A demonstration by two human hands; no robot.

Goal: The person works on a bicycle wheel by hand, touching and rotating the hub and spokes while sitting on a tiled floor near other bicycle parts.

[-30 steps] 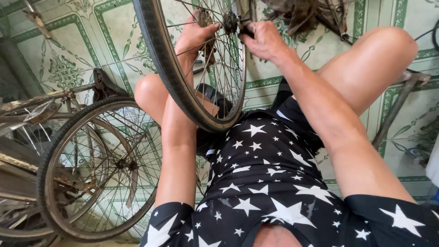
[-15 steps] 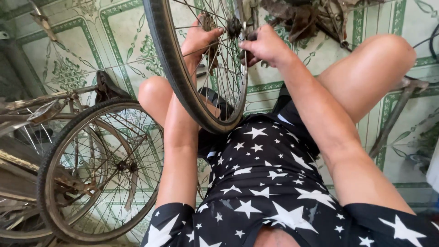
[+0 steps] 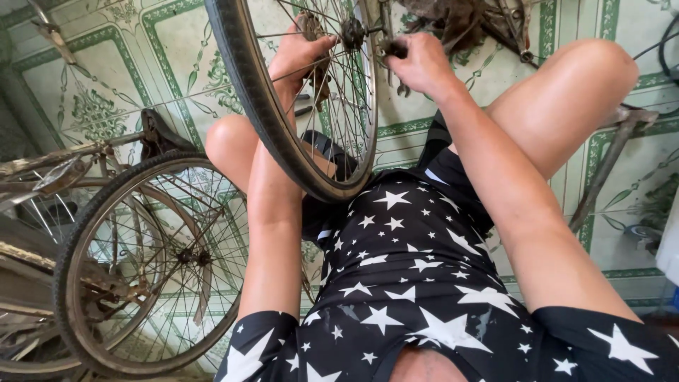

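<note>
Hub (image 3: 351,32) of the upright bicycle wheel (image 3: 283,127) sits at top centre of the frame, its axle running left to right between both hands. Left hand (image 3: 300,60) reaches through the spokes, fingers curled narrowly at the hub's left side. Right hand (image 3: 417,64) is clenched on a dark tool (image 3: 392,49) at the axle's right end, touching it, the nearer grip.

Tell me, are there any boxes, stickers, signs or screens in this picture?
None can be made out here.
Only the black-tyred spoked bicycle wheel that both hands work on, a rusty old bicycle at the left, and the green-patterned tile floor.
A white object at the right edge is too cropped to tell.
</note>
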